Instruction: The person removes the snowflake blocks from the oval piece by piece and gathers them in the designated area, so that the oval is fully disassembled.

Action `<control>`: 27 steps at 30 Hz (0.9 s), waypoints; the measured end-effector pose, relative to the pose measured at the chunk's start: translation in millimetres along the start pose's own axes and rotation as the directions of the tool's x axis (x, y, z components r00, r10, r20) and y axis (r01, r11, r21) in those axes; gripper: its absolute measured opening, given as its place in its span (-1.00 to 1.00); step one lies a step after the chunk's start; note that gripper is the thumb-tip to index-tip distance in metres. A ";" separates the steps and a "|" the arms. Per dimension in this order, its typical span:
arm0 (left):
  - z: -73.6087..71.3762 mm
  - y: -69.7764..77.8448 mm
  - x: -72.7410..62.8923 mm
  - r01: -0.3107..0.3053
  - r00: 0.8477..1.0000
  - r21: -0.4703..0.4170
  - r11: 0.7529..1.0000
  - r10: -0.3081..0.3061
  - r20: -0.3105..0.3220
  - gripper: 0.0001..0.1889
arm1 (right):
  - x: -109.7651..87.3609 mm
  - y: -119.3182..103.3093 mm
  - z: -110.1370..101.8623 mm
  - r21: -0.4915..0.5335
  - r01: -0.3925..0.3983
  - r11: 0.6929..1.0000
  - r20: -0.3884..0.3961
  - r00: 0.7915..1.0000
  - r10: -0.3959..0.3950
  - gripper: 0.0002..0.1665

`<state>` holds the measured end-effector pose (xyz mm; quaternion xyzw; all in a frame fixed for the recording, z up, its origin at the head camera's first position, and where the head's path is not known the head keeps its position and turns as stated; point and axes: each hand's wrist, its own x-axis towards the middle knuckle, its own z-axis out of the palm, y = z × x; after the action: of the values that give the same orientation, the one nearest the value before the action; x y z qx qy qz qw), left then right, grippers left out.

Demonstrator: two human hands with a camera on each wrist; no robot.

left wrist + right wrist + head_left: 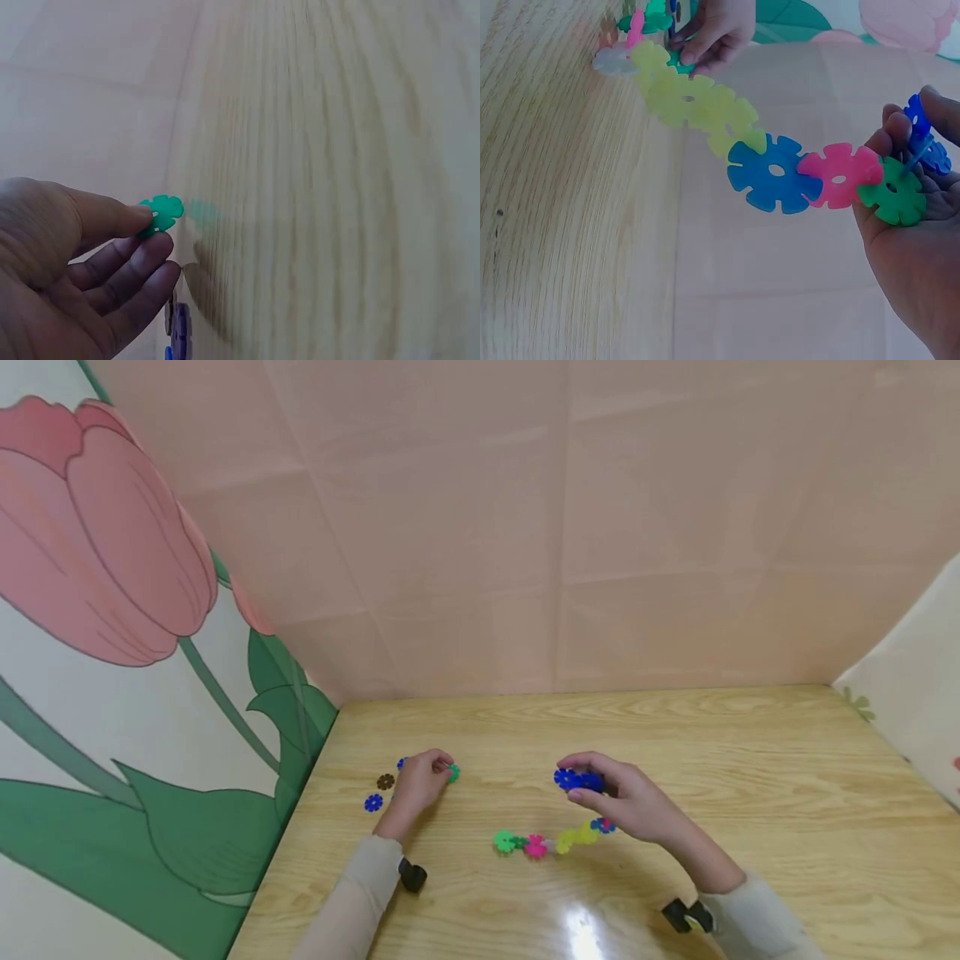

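My left hand (420, 783) pinches a green notched plastic disc (163, 210) between thumb and fingertips, close over the table. On the right, my right hand (636, 800) holds the end of a chain of interlocked flower-shaped discs. Dark blue discs (567, 778) sit at its thumb and fingers, and a green disc (892, 191) lies against the palm. From there the chain runs through a pink disc (840, 177), a blue disc (761, 184) and several yellow discs (679, 97). Its far end has a clear disc, a pink disc (536, 847) and a bright green disc (505, 841).
Loose discs lie beside my left hand on the wooden table (787, 777): a brown disc (386, 782), a blue disc (373, 802) and another blue disc (402, 764) partly behind the hand. A pink cloth (487, 568) hangs at the table's back edge; a tulip-printed sheet (135, 543) stands left.
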<state>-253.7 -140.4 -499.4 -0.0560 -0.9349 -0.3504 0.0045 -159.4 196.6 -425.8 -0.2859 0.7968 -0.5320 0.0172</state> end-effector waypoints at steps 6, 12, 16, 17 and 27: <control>-0.1 -3.7 3.5 0.020 1.000 0.058 0.998 -0.020 -0.005 -0.90 | -1.4 -1.5 -1.3 0.016 -0.015 1.000 0.015 1.000 0.015 -0.63; 0.1 -4.9 5.9 0.015 0.999 0.094 0.995 -0.012 -0.036 -0.84 | -1.2 -1.2 -2.6 0.009 -0.004 1.000 0.005 1.000 0.004 -0.63; 1.3 -0.6 4.3 -0.001 0.998 0.105 0.994 0.008 -0.069 -0.84 | -0.5 0.5 -2.6 0.003 0.000 1.000 -0.001 1.000 0.000 -0.62; 1.4 1.9 3.3 -0.014 0.997 0.108 0.994 0.023 -0.076 -0.85 | -0.5 0.9 -2.6 0.002 0.002 1.000 -0.002 1.000 -0.002 -0.62; -4.3 52.9 -17.0 -0.201 0.979 0.006 0.980 0.201 -0.032 -0.77 | 2.0 2.2 -0.9 0.016 0.074 0.997 -0.001 0.997 -0.074 -0.61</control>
<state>-231.3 -105.3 -462.4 -0.1445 -0.9248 -0.3477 0.0550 -162.3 197.0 -426.7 -0.3151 0.7814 -0.5387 -0.0006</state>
